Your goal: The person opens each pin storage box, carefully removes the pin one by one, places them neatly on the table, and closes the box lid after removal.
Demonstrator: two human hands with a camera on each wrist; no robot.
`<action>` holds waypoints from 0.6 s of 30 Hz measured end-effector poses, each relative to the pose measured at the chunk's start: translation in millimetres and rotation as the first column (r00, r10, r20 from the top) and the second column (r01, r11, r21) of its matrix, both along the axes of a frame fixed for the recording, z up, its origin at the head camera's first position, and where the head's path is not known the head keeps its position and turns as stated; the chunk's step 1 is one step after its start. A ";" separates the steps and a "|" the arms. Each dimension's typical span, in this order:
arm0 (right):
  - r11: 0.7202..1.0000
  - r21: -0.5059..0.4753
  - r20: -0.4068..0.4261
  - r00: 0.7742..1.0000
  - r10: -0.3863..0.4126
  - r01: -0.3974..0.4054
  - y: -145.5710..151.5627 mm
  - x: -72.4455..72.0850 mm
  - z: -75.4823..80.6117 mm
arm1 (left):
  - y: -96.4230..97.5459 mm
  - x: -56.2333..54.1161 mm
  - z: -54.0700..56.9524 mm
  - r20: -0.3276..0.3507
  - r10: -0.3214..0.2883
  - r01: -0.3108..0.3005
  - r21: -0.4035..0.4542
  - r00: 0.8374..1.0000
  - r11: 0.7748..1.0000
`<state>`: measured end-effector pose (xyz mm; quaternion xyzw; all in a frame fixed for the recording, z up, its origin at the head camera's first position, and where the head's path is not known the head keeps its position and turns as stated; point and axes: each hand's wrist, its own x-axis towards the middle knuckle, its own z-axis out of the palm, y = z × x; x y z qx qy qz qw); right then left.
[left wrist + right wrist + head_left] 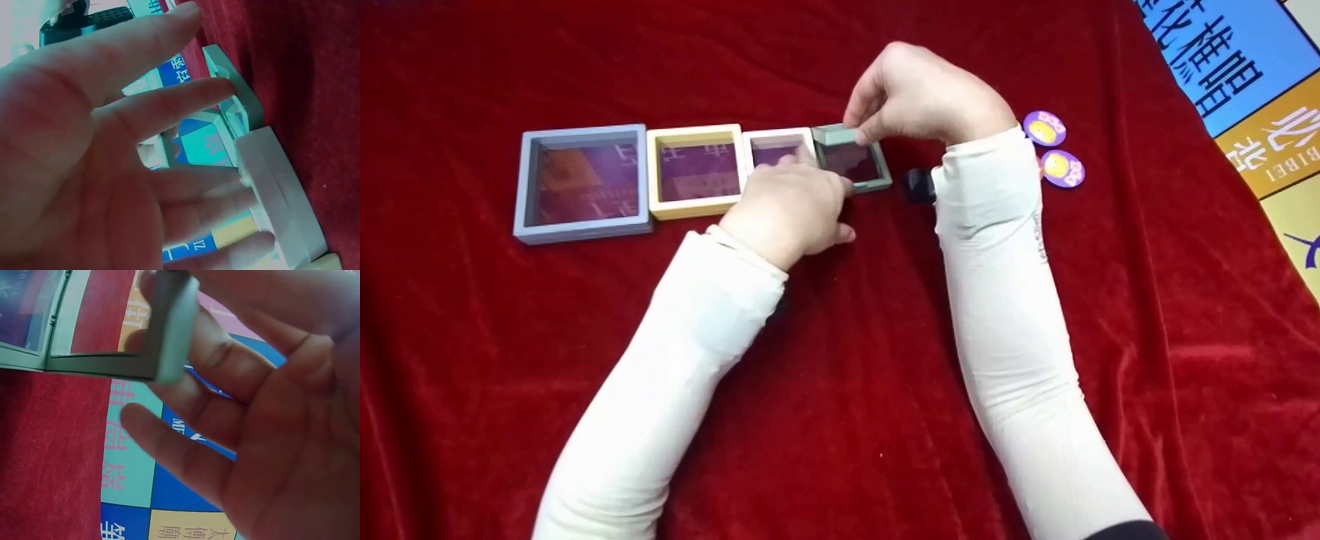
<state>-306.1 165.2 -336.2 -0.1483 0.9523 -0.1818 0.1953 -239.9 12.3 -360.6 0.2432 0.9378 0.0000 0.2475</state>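
Note:
My right hand pinches the edge of the small green hinged display frame between thumb and fingers. In the right wrist view one half of this green frame stands tilted up on its hinges, gripped at its outer end. My left hand lies over the pale pinkish-white frame beside it, fingers extended. In the left wrist view its index fingertip is at the green frame's near rim, and the other fingers reach to the pale frame's rim.
A yellow frame and a larger blue-grey frame continue the row leftward. Two round purple badges lie right of my right wrist. Red velvet cloth covers the table. A colourful printed panel borders the right side.

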 end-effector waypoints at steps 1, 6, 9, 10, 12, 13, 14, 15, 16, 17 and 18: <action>1.000 0.005 0.015 1.000 0.010 -0.010 -0.4 -0.3 0.0 | -0.5 -0.1 0.5 0.004 0.000 0.000 -0.011 1.000 1.000; 0.999 0.027 0.062 0.997 0.035 -0.037 -2.1 -1.2 -0.2 | -1.8 1.2 2.5 0.018 -0.001 0.002 -0.051 1.000 0.999; 0.999 0.034 0.061 0.997 0.040 -0.043 -2.4 -1.3 -0.6 | -1.5 1.8 3.4 0.019 0.005 -0.004 -0.059 1.000 0.998; 0.998 0.038 0.065 0.997 0.041 -0.043 -2.4 -1.2 -0.8 | -1.3 1.9 3.6 0.018 0.007 -0.006 -0.061 1.000 0.998; 0.997 0.046 0.072 0.996 0.051 -0.055 -2.1 -1.8 -1.6 | -0.8 1.9 4.1 0.013 0.013 -0.012 -0.068 1.000 0.998; 0.997 0.051 0.075 0.996 0.057 -0.061 -1.9 -2.2 -2.1 | -0.6 2.0 4.4 0.007 0.014 -0.013 -0.071 1.000 0.997; 0.996 0.054 0.079 0.995 0.063 -0.067 -1.9 -2.6 -2.5 | -0.5 2.1 4.7 0.003 0.015 -0.014 -0.076 1.000 0.997; 0.996 0.056 0.084 0.994 0.067 -0.072 -2.0 -3.0 -3.0 | -0.7 2.1 5.3 0.001 0.015 -0.015 -0.078 1.000 0.997; 0.995 0.061 0.088 0.994 0.071 -0.076 -2.2 -3.3 -3.4 | -1.3 2.1 6.2 0.003 0.016 -0.016 -0.075 1.000 0.997; 0.994 0.064 0.090 0.993 0.077 -0.083 -2.1 -3.7 -3.8 | -2.7 1.7 7.2 0.005 0.016 -0.016 -0.066 1.000 0.998; 0.994 0.068 0.091 0.993 0.081 -0.087 -2.2 -4.0 -4.2 | -5.2 0.9 8.8 0.013 0.017 -0.016 -0.050 1.000 0.999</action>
